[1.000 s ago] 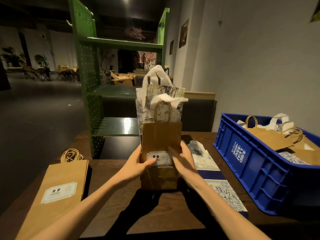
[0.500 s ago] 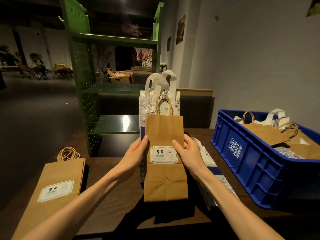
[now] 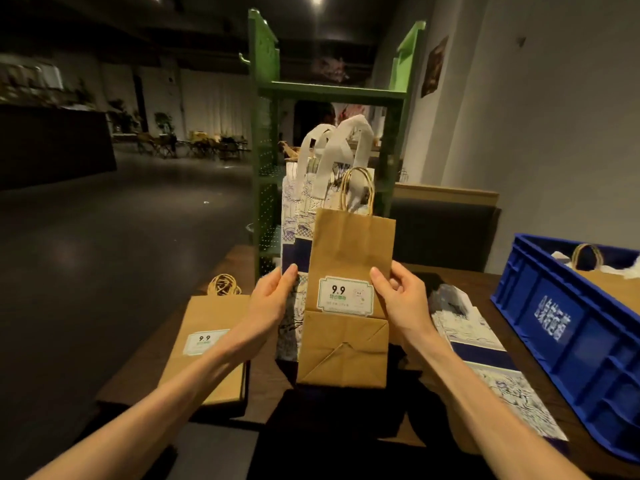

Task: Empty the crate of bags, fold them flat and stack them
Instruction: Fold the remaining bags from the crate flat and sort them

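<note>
L hand point(image 3: 273, 299) & R hand point(image 3: 398, 299) hold a flattened kraft bag point(image 3: 349, 271) upright betw. them above the worktop point(image 3: 270, 382), each hand pinching one side edge at label height, fingers curled round it; bottom flap folded up at front, twine handle on top. Behind it, also in the L hand's grip it seems (view blocked by the kraft bag), a printed bag point(image 3: 298, 216) w/ white strap handles standing taller. Flat on the worktop to the L: brown bag pile point(image 3: 207, 344), same 9.9 label, handles at far end. To the R: printed bags point(image 3: 485, 348) lying flat. Far R, blue crate point(image 3: 568, 323) w/ more bags inside, kraft & white handles showing over rim. Green shelf point(image 3: 329, 95) behind worktop.
</note>
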`<state>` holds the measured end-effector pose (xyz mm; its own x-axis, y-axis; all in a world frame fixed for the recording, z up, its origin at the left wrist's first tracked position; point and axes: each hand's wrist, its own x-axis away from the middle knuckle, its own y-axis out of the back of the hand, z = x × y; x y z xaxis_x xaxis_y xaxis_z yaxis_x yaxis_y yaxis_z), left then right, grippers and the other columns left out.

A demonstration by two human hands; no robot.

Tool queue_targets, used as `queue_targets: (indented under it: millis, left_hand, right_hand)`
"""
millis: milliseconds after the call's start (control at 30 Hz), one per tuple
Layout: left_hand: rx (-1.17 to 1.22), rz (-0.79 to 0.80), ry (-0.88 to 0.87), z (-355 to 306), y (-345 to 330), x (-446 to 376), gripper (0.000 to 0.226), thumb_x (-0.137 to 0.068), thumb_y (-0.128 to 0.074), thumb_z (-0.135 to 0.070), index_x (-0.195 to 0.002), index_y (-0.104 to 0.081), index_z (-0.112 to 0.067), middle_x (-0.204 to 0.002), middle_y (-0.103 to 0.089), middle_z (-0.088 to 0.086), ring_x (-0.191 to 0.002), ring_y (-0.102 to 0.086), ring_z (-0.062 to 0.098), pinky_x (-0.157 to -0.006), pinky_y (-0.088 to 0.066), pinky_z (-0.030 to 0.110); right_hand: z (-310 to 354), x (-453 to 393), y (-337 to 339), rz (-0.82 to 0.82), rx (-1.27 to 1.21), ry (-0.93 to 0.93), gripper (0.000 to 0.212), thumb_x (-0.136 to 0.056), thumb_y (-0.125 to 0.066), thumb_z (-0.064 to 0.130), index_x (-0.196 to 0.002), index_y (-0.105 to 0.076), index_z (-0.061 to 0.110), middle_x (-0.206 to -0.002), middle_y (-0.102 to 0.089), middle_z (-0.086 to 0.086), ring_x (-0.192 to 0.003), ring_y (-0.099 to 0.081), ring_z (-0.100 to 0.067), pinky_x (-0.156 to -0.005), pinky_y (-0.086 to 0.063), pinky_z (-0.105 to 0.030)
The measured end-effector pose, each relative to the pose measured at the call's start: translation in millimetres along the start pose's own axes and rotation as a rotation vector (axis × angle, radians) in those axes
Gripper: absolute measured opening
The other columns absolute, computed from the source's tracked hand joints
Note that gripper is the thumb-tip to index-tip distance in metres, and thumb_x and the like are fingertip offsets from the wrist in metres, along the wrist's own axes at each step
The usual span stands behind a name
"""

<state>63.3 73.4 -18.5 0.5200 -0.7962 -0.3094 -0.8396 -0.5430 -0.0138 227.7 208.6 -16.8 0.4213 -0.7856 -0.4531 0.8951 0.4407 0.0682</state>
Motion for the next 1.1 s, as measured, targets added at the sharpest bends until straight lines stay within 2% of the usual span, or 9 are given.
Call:
queue_targets:
  millis: [233, 333, 400, 467, 533, 667, 800, 967, 1100]
  left_hand:
    - [-0.216, -0.319, -0.147, 2, 108, 29, 0.027, -0.106, -0.042, -0.034, -0.1, -0.064, -0.021, -0.098, -0.074, 0.008, -0.095, -0.071, 0.029, -0.084, -0.056, 0.055]
    - [-0.313, -0.442, -0.191, -4, 155, 39, 0.024, -0.106, -0.041, -0.03, -0.099, -0.06, -0.016, -0.094, -0.07, 0.007, -0.088, -0.07, 0.014, -0.075, -0.057, 0.043]
    - [-0.379, -0.554, -0.204, -7, 185, 45, 0.021, -0.107, -0.039, -0.024, -0.101, -0.054, -0.011, -0.089, -0.064, 0.0, -0.074, -0.062, -0.005, -0.067, -0.05, 0.027]
    - [-0.44, -0.671, -0.204, -8, 212, 50, 0.018, -0.108, -0.038, -0.022, -0.102, -0.051, -0.011, -0.086, -0.059, -0.006, -0.067, -0.057, -0.009, -0.064, -0.045, 0.025]
    - [-0.461, -0.744, -0.197, -7, 234, 52, 0.017, -0.108, -0.037, -0.023, -0.102, -0.05, -0.012, -0.084, -0.057, -0.008, -0.068, -0.054, -0.004, -0.066, -0.044, 0.03]
    - [-0.463, -0.758, -0.181, -5, 255, 55, 0.017, -0.107, -0.038, -0.023, -0.099, -0.05, -0.014, -0.084, -0.057, -0.006, -0.072, -0.052, 0.006, -0.068, -0.045, 0.032]
    - [-0.439, -0.748, -0.163, 0, 259, 56, 0.019, -0.107, -0.038, -0.022, -0.097, -0.052, -0.013, -0.085, -0.058, -0.006, -0.074, -0.052, 0.005, -0.068, -0.045, 0.029]
    - [-0.391, -0.693, -0.138, 13, 257, 56, 0.023, -0.107, -0.04, -0.023, -0.088, -0.051, -0.016, -0.084, -0.058, -0.005, -0.074, -0.052, 0.006, -0.072, -0.045, 0.033]
    - [-0.355, -0.623, -0.138, 18, 247, 55, 0.024, -0.107, -0.04, -0.023, -0.092, -0.051, -0.007, -0.088, -0.061, 0.008, -0.078, -0.054, 0.011, -0.074, -0.047, 0.044]
  right_hand:
    - [-7, 3, -75, 0.144, -0.07, -0.208, 0.02, -0.101, -0.056, 0.013, -0.118, -0.065, 0.008, -0.102, -0.074, -0.001, -0.09, -0.073, -0.009, -0.071, -0.059, -0.021]
    - [-13, 7, -109, 0.175, -0.122, -0.373, 0.018, -0.098, -0.062, 0.016, -0.112, -0.067, 0.005, -0.094, -0.078, -0.008, -0.083, -0.076, -0.018, -0.071, -0.061, -0.033]
    - [-19, 9, -135, 0.171, -0.098, -0.43, 0.016, -0.094, -0.066, 0.015, -0.105, -0.067, 0.003, -0.084, -0.076, -0.009, -0.068, -0.074, -0.015, -0.056, -0.057, -0.027]
    - [-27, 8, -158, 0.173, -0.052, -0.47, 0.016, -0.092, -0.067, 0.013, -0.102, -0.066, 0.001, -0.078, -0.073, -0.008, -0.061, -0.07, -0.013, -0.048, -0.051, -0.023]
    - [-37, 5, -181, 0.187, 0.01, -0.513, 0.019, -0.091, -0.068, 0.016, -0.103, -0.066, 0.001, -0.082, -0.074, -0.009, -0.068, -0.072, -0.017, -0.052, -0.052, -0.025]
    - [-54, 1, -219, 0.223, 0.135, -0.532, 0.026, -0.092, -0.063, 0.025, -0.105, -0.065, 0.002, -0.092, -0.075, -0.012, -0.081, -0.072, -0.024, -0.061, -0.054, -0.03]
    - [-63, 14, -234, 0.332, 0.397, -0.447, 0.037, -0.086, -0.071, 0.033, -0.109, -0.047, 0.018, -0.103, -0.06, 0.001, -0.099, -0.062, -0.018, -0.08, -0.053, -0.034]
    - [-82, 36, -240, 0.337, 0.684, -0.265, 0.056, -0.082, -0.073, 0.038, -0.126, -0.048, 0.014, -0.125, -0.049, -0.005, -0.119, -0.047, -0.023, -0.099, -0.046, -0.038]
    - [-84, 42, -246, 0.328, 0.606, -0.246, 0.062, -0.09, -0.069, 0.034, -0.139, -0.037, 0.015, -0.135, -0.043, -0.009, -0.123, -0.047, -0.024, -0.099, -0.042, -0.036]
